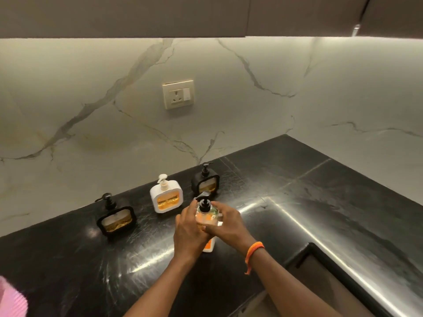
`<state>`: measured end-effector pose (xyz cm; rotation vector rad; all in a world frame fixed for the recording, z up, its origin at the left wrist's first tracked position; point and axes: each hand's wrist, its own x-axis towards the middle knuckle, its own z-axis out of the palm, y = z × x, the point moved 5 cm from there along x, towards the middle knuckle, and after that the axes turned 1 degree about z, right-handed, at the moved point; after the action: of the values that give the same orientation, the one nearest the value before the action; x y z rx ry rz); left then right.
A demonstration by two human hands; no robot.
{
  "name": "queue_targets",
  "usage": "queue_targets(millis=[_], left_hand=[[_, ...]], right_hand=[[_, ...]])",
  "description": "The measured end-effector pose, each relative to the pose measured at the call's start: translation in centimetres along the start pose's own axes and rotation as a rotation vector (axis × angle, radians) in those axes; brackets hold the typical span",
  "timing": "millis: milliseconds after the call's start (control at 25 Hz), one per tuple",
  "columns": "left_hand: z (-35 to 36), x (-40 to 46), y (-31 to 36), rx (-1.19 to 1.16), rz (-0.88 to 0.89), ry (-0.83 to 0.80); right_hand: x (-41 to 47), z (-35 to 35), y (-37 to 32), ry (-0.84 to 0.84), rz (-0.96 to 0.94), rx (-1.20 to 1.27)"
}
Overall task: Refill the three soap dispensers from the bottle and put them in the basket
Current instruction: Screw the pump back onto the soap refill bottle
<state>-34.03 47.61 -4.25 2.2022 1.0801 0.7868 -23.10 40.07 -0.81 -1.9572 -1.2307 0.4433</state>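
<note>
A clear soap bottle (206,217) with a black pump and an orange label stands upright on the black counter (91,259). My left hand (188,227) grips its left side and my right hand (225,221) wraps round its right side. Behind it three dispensers stand in a row: a black one (116,221) at the left, a white one (166,195) in the middle, a black one (205,183) at the right. Each shows amber liquid low in its window. No basket is in view.
A marble wall with a power socket (178,94) rises behind the counter. A dark recessed sink (325,277) lies at the front right. A pink object (11,300) shows at the bottom left corner.
</note>
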Motion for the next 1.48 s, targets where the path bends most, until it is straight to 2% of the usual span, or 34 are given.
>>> queue_targets(millis=[160,320,600,680,880,1120,1480], left_hand=[[2.3,0.4,4.6,-0.071,0.121,-0.041],[6.6,0.7,10.9,-0.106,0.233,-0.184],[17.0,-3.1,25.5,-0.407,0.342,-0.478],[20.8,-5.1,29.6,-0.42,0.375,-0.578],[28.2,-9.3,37.1,-0.409,0.424,-0.695],[32.7,-11.0,39.3,-0.388,0.389,-0.722],[33.0,-11.0,39.5,-0.372,0.291,-0.801]], right_hand=[[-2.2,-4.7,1.3,0.172,0.036,-0.015],[-4.9,-11.6,4.1,0.277,0.086,0.002],[-12.8,-25.5,14.3,0.493,0.305,-0.018],[-15.8,-28.9,17.8,0.56,0.383,-0.019],[-21.2,-35.1,24.3,0.662,0.507,-0.021],[-23.3,-37.5,28.8,0.656,0.525,-0.012],[-22.8,-37.5,29.8,0.656,0.516,-0.006]])
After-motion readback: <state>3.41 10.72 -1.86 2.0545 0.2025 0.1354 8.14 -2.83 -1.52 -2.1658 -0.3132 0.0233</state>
